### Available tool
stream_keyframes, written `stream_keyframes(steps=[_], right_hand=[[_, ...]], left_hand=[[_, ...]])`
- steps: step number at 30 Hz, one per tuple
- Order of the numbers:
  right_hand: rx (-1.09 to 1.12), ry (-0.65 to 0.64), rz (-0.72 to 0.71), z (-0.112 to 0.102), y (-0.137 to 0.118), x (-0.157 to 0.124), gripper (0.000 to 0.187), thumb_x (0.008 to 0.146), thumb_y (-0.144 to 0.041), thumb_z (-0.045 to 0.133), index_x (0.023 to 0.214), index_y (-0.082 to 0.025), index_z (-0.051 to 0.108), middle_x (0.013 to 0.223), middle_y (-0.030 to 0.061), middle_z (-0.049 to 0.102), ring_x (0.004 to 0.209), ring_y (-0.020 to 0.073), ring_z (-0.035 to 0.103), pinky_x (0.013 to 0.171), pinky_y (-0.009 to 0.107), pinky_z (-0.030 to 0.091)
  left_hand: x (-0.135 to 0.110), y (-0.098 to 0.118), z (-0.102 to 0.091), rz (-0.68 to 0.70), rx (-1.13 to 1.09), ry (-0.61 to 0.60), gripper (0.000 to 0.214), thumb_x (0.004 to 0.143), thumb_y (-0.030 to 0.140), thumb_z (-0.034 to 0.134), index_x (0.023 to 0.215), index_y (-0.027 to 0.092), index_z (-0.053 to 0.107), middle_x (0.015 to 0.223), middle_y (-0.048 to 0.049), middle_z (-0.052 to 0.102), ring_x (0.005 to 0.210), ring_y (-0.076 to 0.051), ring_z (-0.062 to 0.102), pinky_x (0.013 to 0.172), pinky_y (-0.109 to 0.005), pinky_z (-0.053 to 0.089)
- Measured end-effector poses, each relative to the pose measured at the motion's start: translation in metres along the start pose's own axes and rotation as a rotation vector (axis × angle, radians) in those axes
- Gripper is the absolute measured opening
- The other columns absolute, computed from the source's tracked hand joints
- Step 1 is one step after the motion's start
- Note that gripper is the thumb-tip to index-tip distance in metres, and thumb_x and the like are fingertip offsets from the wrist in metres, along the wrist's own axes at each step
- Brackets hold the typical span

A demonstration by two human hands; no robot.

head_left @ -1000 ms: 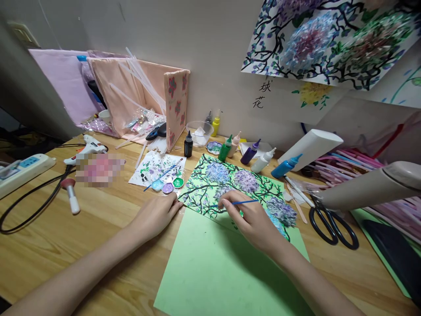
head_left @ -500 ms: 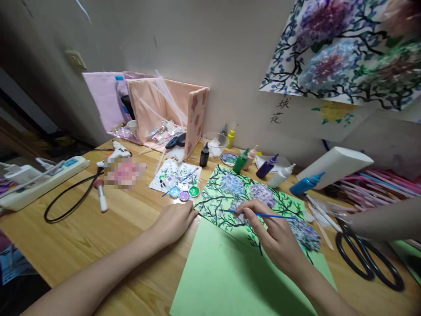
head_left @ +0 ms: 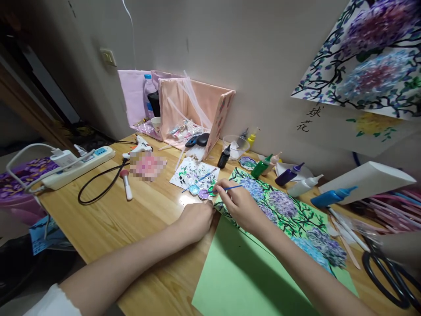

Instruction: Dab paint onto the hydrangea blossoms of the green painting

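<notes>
Head view: right hand (head_left: 241,206) has shifted left, off the painting (head_left: 283,203), to the paint cups. Fingers pinch 1 blue paintbrush (head_left: 234,188); tip is at the purple cup (head_left: 203,194) and green cup (head_left: 212,189), exact contact unclear. Reads as a pause in brushwork to pick up paint. Painting lies on the table (head_left: 158,215), overlapping a plain green sheet (head_left: 243,272). Left hand (head_left: 195,221) rests at its left corner, fingers curled; cannot tell whether they grip the edge.

Pwr strip (head_left: 80,170) (wht), glue gun (head_left: 142,145)
</notes>
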State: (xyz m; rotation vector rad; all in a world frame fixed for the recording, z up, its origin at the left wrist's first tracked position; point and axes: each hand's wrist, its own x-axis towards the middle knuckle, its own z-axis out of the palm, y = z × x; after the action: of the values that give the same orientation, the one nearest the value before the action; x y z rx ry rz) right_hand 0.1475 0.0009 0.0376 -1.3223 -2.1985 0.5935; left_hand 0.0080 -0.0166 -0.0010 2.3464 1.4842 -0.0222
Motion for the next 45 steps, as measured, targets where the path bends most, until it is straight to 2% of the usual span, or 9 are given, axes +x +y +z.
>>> stream_keyframes(steps=[5,10,13,23,28,32,39,42,45], right_hand=[[0.021,0.018,-0.026,-0.006,0.001,-0.005,0.024,0.092,-0.028,0.034,0.083,-0.019,0.054,0.082,0.0042,0.060,0.079,0.0173,0.055,0.070,0.028,0.039],[0.124,0.225,-0.049,-0.029,0.009,-0.022,0.029,0.094,-0.031,0.031,0.086,-0.020,0.056,0.083,0.0033,0.061,0.082,0.0162,0.055,0.075,0.029,0.039],[0.166,0.282,-0.025,-0.039,0.016,-0.035,0.029,0.094,-0.032,0.031,0.089,-0.020,0.058,0.083,0.0028,0.061,0.081,0.0156,0.055,0.076,0.028,0.040],[0.105,0.040,-0.045,-0.010,0.020,-0.019,0.028,0.094,-0.029,0.032,0.086,-0.020,0.057,0.085,0.0045,0.061,0.085,0.0171,0.053,0.076,0.029,0.037],[0.139,0.068,-0.047,-0.003,0.022,-0.014,0.030,0.094,-0.030,0.031,0.084,-0.019,0.056,0.080,0.0039,0.060,0.083,0.0164,0.054,0.075,0.028,0.038],[0.152,0.082,-0.056,-0.010,0.020,-0.018,0.028,0.093,-0.029,0.033,0.085,-0.019,0.057,0.083,0.0041,0.061,0.084,0.0167,0.054,0.076,0.029,0.039],[0.091,0.407,0.080,-0.033,0.035,-0.073,0.015,0.090,-0.026,0.041,0.086,-0.021,0.054,0.083,0.0035,0.059,0.081,0.0174,0.054,0.069,0.029,0.040],[-0.011,0.478,-0.026,-0.025,0.049,-0.107,0.010,0.085,-0.016,0.043,0.088,-0.022,0.050,0.083,0.0039,0.058,0.081,0.0185,0.052,0.071,0.032,0.040],[-0.077,0.485,-0.168,-0.013,0.060,-0.130,0.020,0.079,-0.008,0.045,0.093,-0.022,0.049,0.085,0.0048,0.058,0.083,0.0198,0.052,0.073,0.035,0.041]], left_hand=[[0.001,-0.001,0.001,0.001,-0.002,0.007,0.033,0.091,0.028,0.025,0.094,0.013,0.054,0.084,-0.0133,0.066,0.076,-0.027,0.064,0.062,-0.034,0.045],[0.002,-0.002,0.002,0.016,0.027,0.029,0.033,0.092,0.035,0.024,0.099,0.016,0.051,0.091,-0.0123,0.066,0.081,-0.027,0.063,0.064,-0.034,0.044],[0.004,-0.003,0.003,0.007,0.035,0.033,0.030,0.091,0.038,0.028,0.093,0.018,0.051,0.091,-0.0106,0.066,0.083,-0.027,0.063,0.064,-0.033,0.043],[0.006,-0.002,0.003,-0.016,0.035,0.009,0.028,0.091,0.038,0.030,0.096,0.019,0.051,0.089,-0.0087,0.067,0.083,-0.027,0.063,0.061,-0.030,0.040],[0.006,-0.001,0.002,-0.018,0.035,0.007,0.029,0.091,0.038,0.031,0.093,0.018,0.052,0.087,-0.0083,0.066,0.082,-0.026,0.063,0.060,-0.028,0.039],[0.006,-0.001,0.002,-0.023,0.016,0.009,0.031,0.090,0.041,0.033,0.094,0.019,0.053,0.087,-0.0073,0.065,0.082,-0.024,0.062,0.061,-0.027,0.038],[0.009,-0.001,0.003,-0.008,0.017,0.060,0.034,0.090,0.044,0.033,0.083,0.019,0.054,0.084,-0.0061,0.065,0.078,-0.022,0.060,0.059,-0.026,0.035],[0.010,-0.001,0.002,-0.009,0.001,0.058,0.033,0.090,0.044,0.034,0.080,0.019,0.053,0.081,-0.0050,0.064,0.075,-0.020,0.059,0.057,-0.025,0.033],[0.011,-0.001,0.001,-0.014,0.003,0.057,0.033,0.090,0.045,0.034,0.077,0.020,0.052,0.078,-0.0043,0.063,0.073,-0.019,0.058,0.055,-0.025,0.032]])
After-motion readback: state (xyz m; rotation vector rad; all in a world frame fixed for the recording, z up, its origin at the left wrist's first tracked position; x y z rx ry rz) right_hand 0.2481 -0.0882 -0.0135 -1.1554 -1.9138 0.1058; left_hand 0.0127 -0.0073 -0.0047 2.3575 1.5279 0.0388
